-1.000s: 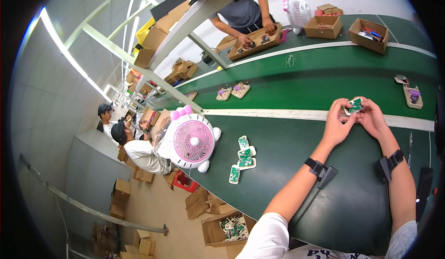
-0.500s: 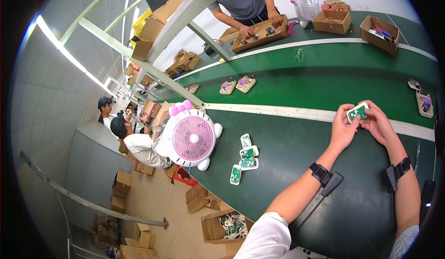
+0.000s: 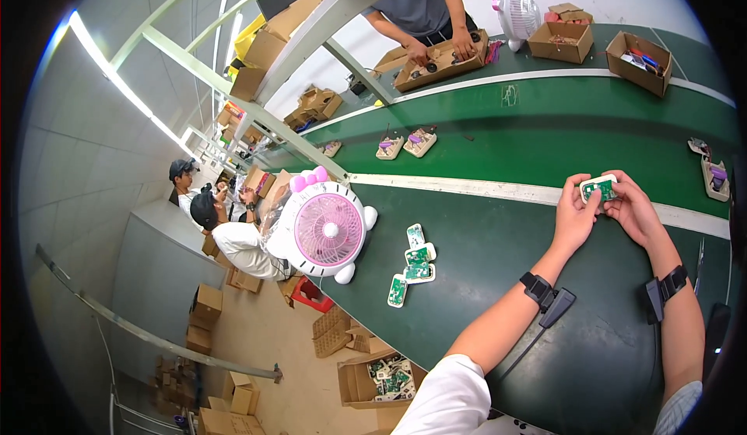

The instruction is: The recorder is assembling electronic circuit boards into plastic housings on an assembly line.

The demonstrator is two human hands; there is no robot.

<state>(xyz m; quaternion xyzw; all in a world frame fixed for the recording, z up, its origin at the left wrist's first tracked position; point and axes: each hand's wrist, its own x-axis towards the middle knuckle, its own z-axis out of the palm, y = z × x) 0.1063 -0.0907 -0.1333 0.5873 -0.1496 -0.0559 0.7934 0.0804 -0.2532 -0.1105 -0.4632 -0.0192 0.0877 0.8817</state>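
Both hands hold one green circuit board in a white plastic shell [image 3: 598,190] above the pale rail at the table's far edge. My left hand [image 3: 574,215] grips its left side, with a finger or thumb lying across the board's face. At the right side, my right hand [image 3: 634,211] pinches the same piece, its fingers curled round the edge. Several more green boards in white shells [image 3: 418,255] lie in a loose overlapping column on the dark green table, well to the left of my hands.
A white and pink fan [image 3: 328,231] stands at the table's left edge. Beyond the rail, a green conveyor [image 3: 537,124] carries pale housings with purple parts [image 3: 420,142]. Across it, a person handles parts in a cardboard box [image 3: 442,65]. A floor box [image 3: 358,388] holds more boards.
The board in my hands has turned from a slant to nearly level, with both hands still on it. The person opposite has shifted their hands in the box. My view has moved slightly.
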